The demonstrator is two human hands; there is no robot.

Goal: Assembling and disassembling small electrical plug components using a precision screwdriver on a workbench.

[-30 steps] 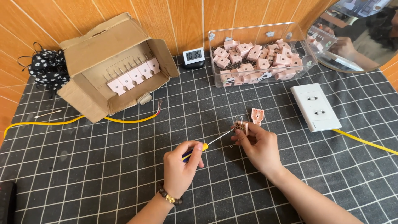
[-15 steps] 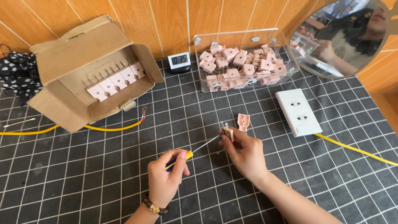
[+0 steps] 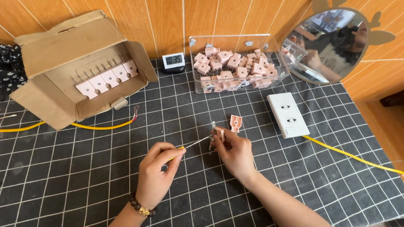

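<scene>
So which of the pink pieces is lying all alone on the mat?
The single pink piece just beyond the right hand. The others sit piled in the clear box, lined up in the cardboard box, or held in that hand.

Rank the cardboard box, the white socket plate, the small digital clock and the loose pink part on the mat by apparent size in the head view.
1. cardboard box
2. white socket plate
3. digital clock
4. loose pink part, close to the clock, and nearer the camera

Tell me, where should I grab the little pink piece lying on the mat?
Probably pinch the loose pink piece across its two long sides, coming straight down from above. It lies flat on the mat, apart from the right hand, with open space around it.
</scene>
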